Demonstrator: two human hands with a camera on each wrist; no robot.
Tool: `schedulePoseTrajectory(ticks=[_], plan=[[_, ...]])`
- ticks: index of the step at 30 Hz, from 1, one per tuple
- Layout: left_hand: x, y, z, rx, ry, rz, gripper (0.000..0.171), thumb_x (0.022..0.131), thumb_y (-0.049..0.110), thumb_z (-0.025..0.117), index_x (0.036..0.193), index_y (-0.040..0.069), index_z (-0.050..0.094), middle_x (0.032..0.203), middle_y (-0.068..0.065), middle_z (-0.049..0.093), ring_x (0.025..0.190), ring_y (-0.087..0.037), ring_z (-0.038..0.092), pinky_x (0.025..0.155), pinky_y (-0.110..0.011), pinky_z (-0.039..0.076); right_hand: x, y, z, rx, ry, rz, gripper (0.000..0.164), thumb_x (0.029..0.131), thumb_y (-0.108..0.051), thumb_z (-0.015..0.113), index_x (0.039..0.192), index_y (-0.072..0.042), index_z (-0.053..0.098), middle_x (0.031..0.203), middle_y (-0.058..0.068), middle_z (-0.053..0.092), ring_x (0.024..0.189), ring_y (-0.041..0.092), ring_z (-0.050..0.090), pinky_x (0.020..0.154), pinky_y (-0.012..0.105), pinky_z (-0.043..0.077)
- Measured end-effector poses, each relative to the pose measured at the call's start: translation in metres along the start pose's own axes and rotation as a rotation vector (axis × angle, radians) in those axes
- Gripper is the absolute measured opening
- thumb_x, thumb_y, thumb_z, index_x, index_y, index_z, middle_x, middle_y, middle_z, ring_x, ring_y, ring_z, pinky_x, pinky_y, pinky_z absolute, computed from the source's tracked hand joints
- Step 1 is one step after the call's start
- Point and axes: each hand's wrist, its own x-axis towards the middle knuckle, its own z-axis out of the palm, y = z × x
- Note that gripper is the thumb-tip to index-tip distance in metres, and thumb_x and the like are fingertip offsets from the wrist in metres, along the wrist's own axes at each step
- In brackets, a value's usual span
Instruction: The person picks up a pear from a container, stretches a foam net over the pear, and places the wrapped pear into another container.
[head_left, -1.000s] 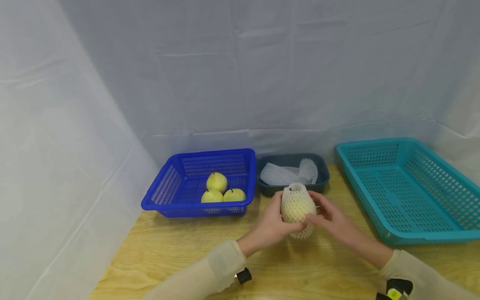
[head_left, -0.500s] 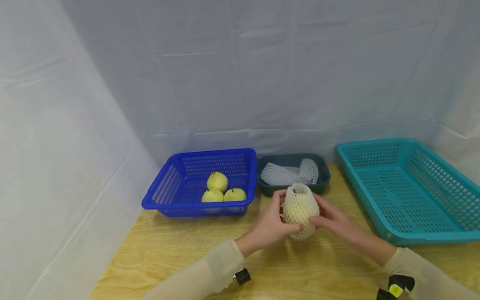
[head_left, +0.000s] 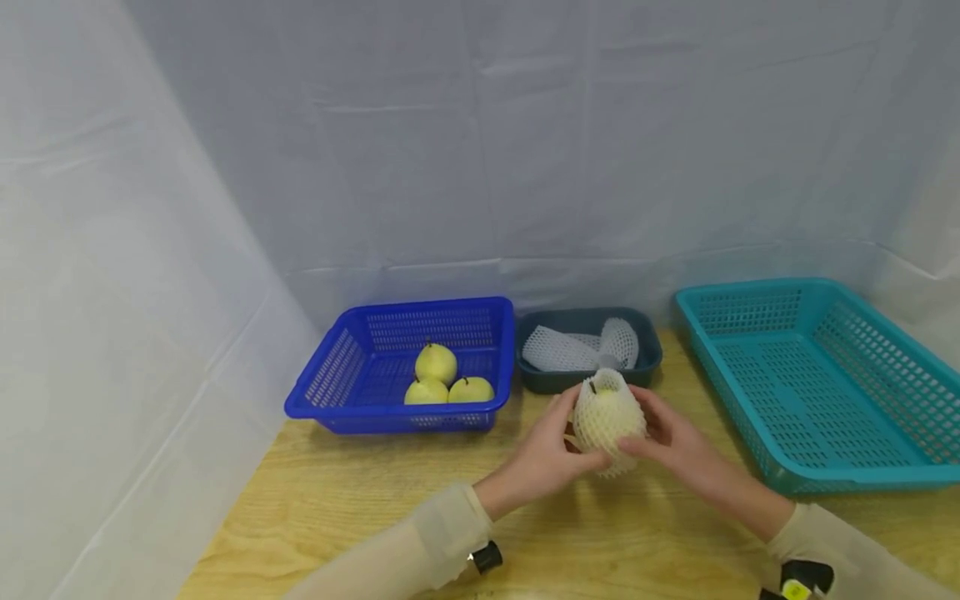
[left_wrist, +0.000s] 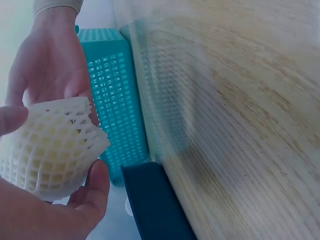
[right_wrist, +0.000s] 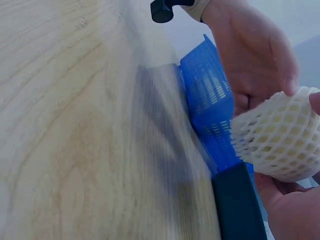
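A pale yellow pear (head_left: 609, 412) sits inside a white foam net sleeve (head_left: 630, 429), its dark stem showing at the sleeve's top opening. My left hand (head_left: 542, 457) holds it from the left, thumb across the front. From the right, my right hand (head_left: 686, 450) grips the same netted pear, its thumb pressed on the front. In the left wrist view the foam net (left_wrist: 55, 145) wraps the fruit, its loose end sticking out past it. The right wrist view shows the net (right_wrist: 280, 135) between both hands.
A blue basket (head_left: 337, 412) with several bare pears (head_left: 436, 364) stands at left. Behind the hands, a dark tray (head_left: 551, 383) holds white foam nets (head_left: 558, 348). A teal basket (head_left: 825, 475) stands at right on the wooden table (head_left: 360, 492).
Both hands have shifted slightly right with the netted pear. The pear has tipped a little, and its stem now shows more clearly in the sleeve's opening.
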Motion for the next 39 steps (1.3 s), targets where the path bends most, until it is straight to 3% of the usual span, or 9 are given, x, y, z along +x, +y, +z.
schedulePoseTrajectory(ticks=[5, 8, 13, 18, 24, 26, 33, 39], plan=[[-0.0004, 0.0005, 0.0019, -0.018, -0.018, -0.01, 0.095, 0.079, 0.032, 0.085, 0.156, 0.032, 0.028, 0.142, 0.003, 0.042, 0.111, -0.008, 0.055, 0.086, -0.024, 0.054, -0.0015, -0.001, 0.0033, 0.01, 0.008, -0.047, 0.077, 0.096, -0.017, 0.068, 0.157, -0.002, 0.023, 0.155, 0.026, 0.035, 0.141, 0.045, 0.037, 0.098, 0.022, 0.047], [-0.0004, -0.0002, 0.0027, -0.02, -0.023, -0.023, 0.1, 0.076, 0.035, 0.088, 0.156, 0.034, 0.027, 0.146, 0.005, 0.04, 0.114, -0.008, 0.054, 0.088, -0.023, 0.052, -0.0024, -0.0023, 0.0051, 0.005, 0.016, -0.062, 0.078, 0.095, -0.015, 0.069, 0.156, -0.001, 0.023, 0.155, 0.027, 0.035, 0.14, 0.046, 0.037, 0.1, 0.023, 0.046], [0.0005, -0.0017, 0.0041, 0.058, 0.013, -0.014, 0.095, 0.078, 0.038, 0.087, 0.154, 0.03, 0.03, 0.143, 0.007, 0.043, 0.118, -0.008, 0.053, 0.097, -0.027, 0.049, -0.0031, -0.002, 0.0056, -0.006, 0.007, -0.052, 0.081, 0.094, -0.017, 0.071, 0.157, -0.002, 0.022, 0.156, 0.024, 0.034, 0.142, 0.045, 0.035, 0.102, 0.026, 0.045], [0.0007, -0.0024, 0.0049, 0.069, 0.059, 0.031, 0.088, 0.078, 0.023, 0.085, 0.151, 0.023, 0.035, 0.14, 0.004, 0.048, 0.117, -0.01, 0.054, 0.099, -0.028, 0.048, -0.0027, 0.0013, 0.0031, -0.001, -0.025, -0.075, 0.074, 0.098, -0.017, 0.065, 0.158, -0.006, 0.023, 0.155, 0.023, 0.035, 0.138, 0.042, 0.038, 0.095, 0.022, 0.049], [0.0006, -0.0018, 0.004, 0.058, 0.068, 0.079, 0.087, 0.072, 0.008, 0.082, 0.147, 0.02, 0.039, 0.134, 0.001, 0.054, 0.111, -0.01, 0.057, 0.095, -0.026, 0.049, -0.0004, 0.0012, -0.0028, -0.032, -0.046, -0.16, 0.065, 0.101, -0.013, 0.059, 0.157, -0.006, 0.026, 0.15, 0.024, 0.042, 0.125, 0.017, 0.05, 0.091, 0.027, 0.053], [0.0001, -0.0012, 0.0034, 0.063, 0.057, 0.09, 0.088, 0.071, 0.006, 0.082, 0.146, 0.02, 0.039, 0.134, 0.001, 0.054, 0.111, -0.01, 0.057, 0.096, -0.026, 0.049, -0.0003, 0.0, -0.0037, -0.032, -0.065, -0.163, 0.065, 0.101, -0.013, 0.06, 0.157, -0.007, 0.027, 0.152, 0.022, 0.041, 0.128, 0.015, 0.05, 0.093, 0.025, 0.051], [-0.0031, 0.0004, 0.0031, 0.012, 0.028, 0.061, 0.087, 0.072, 0.004, 0.079, 0.144, 0.021, 0.033, 0.136, -0.002, 0.051, 0.115, -0.012, 0.057, 0.097, -0.027, 0.048, -0.0016, -0.0014, -0.0037, 0.03, -0.14, -0.11, 0.068, 0.101, -0.016, 0.06, 0.159, -0.008, 0.024, 0.16, 0.025, 0.028, 0.14, 0.05, 0.035, 0.096, 0.027, 0.05], [-0.0044, 0.0009, 0.0032, -0.021, 0.045, 0.047, 0.078, 0.077, 0.007, 0.08, 0.143, 0.017, 0.038, 0.137, 0.0, 0.046, 0.122, -0.018, 0.054, 0.1, -0.027, 0.048, -0.0055, -0.0013, -0.0032, 0.023, -0.084, -0.075, 0.072, 0.1, -0.018, 0.062, 0.159, -0.007, 0.021, 0.159, 0.027, 0.028, 0.141, 0.051, 0.034, 0.1, 0.036, 0.051]])
